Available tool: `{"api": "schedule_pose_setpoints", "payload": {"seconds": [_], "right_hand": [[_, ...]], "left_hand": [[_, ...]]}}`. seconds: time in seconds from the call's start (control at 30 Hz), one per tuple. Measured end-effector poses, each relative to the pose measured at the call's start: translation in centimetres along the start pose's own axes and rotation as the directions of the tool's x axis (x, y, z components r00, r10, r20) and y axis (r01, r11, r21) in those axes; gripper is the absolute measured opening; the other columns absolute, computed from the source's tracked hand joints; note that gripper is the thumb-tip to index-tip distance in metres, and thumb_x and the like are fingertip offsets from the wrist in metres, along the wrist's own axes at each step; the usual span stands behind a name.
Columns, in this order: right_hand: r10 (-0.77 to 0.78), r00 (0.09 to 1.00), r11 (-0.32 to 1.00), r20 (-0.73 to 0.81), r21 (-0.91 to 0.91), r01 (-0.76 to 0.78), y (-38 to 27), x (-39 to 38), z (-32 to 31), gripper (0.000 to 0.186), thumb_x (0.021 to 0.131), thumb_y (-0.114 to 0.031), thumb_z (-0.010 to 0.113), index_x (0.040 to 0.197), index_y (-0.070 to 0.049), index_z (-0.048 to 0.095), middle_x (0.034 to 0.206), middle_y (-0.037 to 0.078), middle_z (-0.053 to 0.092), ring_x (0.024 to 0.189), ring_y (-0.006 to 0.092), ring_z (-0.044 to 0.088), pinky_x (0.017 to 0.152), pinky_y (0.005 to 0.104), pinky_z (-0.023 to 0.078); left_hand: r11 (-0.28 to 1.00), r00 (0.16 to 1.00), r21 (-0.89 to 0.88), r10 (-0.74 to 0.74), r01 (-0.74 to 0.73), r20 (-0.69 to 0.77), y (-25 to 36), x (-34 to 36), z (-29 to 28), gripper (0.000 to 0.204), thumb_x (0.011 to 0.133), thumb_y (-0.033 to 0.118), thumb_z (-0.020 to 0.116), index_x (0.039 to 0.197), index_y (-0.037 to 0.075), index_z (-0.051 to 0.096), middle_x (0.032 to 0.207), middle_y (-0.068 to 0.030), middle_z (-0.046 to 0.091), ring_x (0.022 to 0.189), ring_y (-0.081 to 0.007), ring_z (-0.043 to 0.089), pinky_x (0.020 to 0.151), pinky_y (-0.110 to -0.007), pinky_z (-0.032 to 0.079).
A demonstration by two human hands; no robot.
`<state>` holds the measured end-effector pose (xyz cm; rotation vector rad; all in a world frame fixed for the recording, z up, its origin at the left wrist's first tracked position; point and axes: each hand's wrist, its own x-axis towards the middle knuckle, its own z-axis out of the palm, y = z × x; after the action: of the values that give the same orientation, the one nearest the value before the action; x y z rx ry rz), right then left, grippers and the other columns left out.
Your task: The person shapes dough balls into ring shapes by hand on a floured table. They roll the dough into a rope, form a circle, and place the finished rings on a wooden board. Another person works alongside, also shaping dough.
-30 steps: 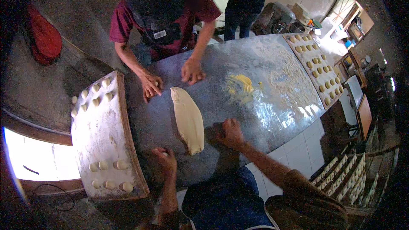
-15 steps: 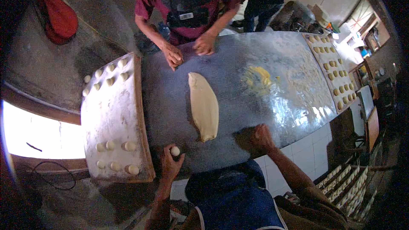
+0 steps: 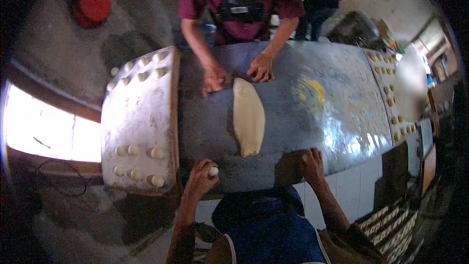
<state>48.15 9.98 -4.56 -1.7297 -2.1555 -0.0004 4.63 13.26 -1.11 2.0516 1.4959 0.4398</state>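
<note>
My left hand (image 3: 199,179) is closed around a small pale dough ball (image 3: 213,171) at the table's near edge, the ball showing by the thumb. My right hand (image 3: 313,167) is curled at the near edge farther right; whatever its fingers hold, if anything, is hidden. Between and beyond my hands lies a long, flattened piece of dough (image 3: 249,120) on the dark metal table (image 3: 205,122). Across the table, a person in a maroon shirt has one hand (image 3: 213,79) left of the dough's far end and the other hand (image 3: 261,67) just beyond it.
At the left stands a floured board (image 3: 139,122) with several dough balls in two groups. A yellow smear (image 3: 312,93) and scattered flour lie right of the long dough. Another board (image 3: 386,88) of dough balls sits far right, partly covered by a blurred pale oval (image 3: 410,85).
The view has shifted. The other person's hands have come nearer the long dough's far end. My left hand has turned over its dough ball. A blurred pale oval has appeared at the right.
</note>
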Motion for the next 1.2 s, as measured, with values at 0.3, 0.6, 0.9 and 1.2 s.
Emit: {"api": "schedule_pose_setpoints", "payload": {"seconds": [0.3, 0.6, 0.9, 1.2], "right_hand": [[-0.369, 0.912, 0.876, 0.18, 0.395, 0.276, -12.0, 13.4, -1.8, 0.025, 0.078, -0.011, 0.073, 0.1, 0.0, 0.069, 0.102, 0.018, 0.06, 0.098, 0.0381, 0.063, 0.084, 0.0465, 0.055], [-0.414, 0.775, 0.129, -0.478, 0.812, 0.57, -57.5, 33.7, -1.3, 0.099, 0.082, -0.012, 0.083, 0.158, -0.006, 0.019, 0.104, 0.009, 0.071, 0.089, 0.0183, 0.068, 0.074, 0.031, 0.053], [-0.73, 0.661, 0.513, -0.174, 0.5, 0.698, -64.6, 30.4, 13.0, 0.1, 0.086, -0.036, 0.077, 0.156, 0.006, 0.018, 0.109, 0.016, 0.064, 0.096, 0.0323, 0.059, 0.088, 0.0488, 0.043], [-0.201, 0.977, 0.87, 0.078, 0.473, 0.141, -29.8, 9.2, 4.2, 0.042, 0.087, -0.01, 0.073, 0.125, -0.005, 0.055, 0.095, 0.01, 0.061, 0.085, 0.0249, 0.057, 0.077, 0.0397, 0.048]], "left_hand": [[0.993, 0.83, 0.001, -0.097, 0.117, -0.549, -2.5, -12.2, -17.5, 0.049, 0.071, 0.01, 0.086, 0.115, 0.005, 0.065, 0.115, -0.0128, 0.064, 0.114, -0.0328, 0.061, 0.097, -0.045, 0.051], [0.891, 0.438, -0.338, -0.444, 0.302, -0.781, -29.8, -18.5, -23.4, 0.074, 0.07, 0.009, 0.081, 0.137, 0.006, 0.05, 0.118, -0.0149, 0.063, 0.11, -0.0298, 0.062, 0.097, -0.04, 0.05], [0.899, 0.181, -0.378, -0.418, 0.221, -0.89, -24.2, -20.7, -18.4, 0.069, 0.079, 0.01, 0.073, 0.141, 0.004, 0.044, 0.136, -0.0175, 0.053, 0.13, -0.0322, 0.05, 0.111, -0.043, 0.038], [0.745, 0.875, -0.596, -0.035, -0.299, -0.483, 0.8, -9.3, -7.4, 0.032, 0.08, 0.008, 0.078, 0.108, 0.003, 0.062, 0.102, -0.0147, 0.064, 0.094, -0.0282, 0.064, 0.083, -0.04, 0.052]]}}
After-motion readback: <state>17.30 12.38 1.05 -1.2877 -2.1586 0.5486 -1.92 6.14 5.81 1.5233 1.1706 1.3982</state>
